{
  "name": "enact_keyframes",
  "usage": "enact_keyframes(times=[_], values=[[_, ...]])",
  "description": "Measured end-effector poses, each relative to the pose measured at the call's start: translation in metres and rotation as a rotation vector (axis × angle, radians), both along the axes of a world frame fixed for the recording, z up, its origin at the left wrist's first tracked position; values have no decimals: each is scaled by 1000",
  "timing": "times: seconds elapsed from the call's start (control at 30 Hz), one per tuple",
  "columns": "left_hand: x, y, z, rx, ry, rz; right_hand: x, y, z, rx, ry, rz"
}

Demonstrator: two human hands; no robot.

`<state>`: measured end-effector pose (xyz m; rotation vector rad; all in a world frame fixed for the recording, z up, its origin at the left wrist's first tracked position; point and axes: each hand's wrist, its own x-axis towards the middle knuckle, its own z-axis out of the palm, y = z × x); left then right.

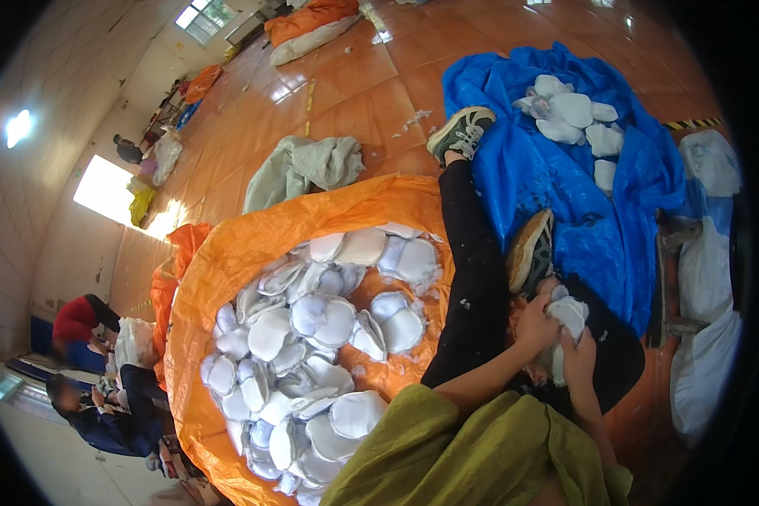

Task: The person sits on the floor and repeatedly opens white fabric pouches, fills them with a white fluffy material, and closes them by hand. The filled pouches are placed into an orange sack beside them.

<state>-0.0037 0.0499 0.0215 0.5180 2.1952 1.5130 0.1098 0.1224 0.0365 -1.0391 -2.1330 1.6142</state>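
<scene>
Both my hands hold one white padded cup piece (567, 318) in my lap. My left hand (537, 323) grips its left side and my right hand (578, 358) grips it from below. To my left an orange sheet (253, 244) carries a heap of several similar white padded cups (312, 346). My left leg in black stretches over the orange sheet, with a grey sneaker (461, 131) at its end.
A blue sheet (565, 194) at the right holds a smaller pile of white cups (569, 114). White sacks (708, 278) stand at the far right. A grey-green cloth (304, 166) lies on the orange tiled floor. Other people (101, 371) sit at the left.
</scene>
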Motion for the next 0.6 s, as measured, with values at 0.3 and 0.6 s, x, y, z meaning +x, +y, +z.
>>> enact_keyframes(times=[0.3,0.6], values=[[-12,0,-42,148,-124,-129,10,15,-9,-840,347,-180],[15,-14,23,93,108,-253,8,10,-7,-638,394,-288]])
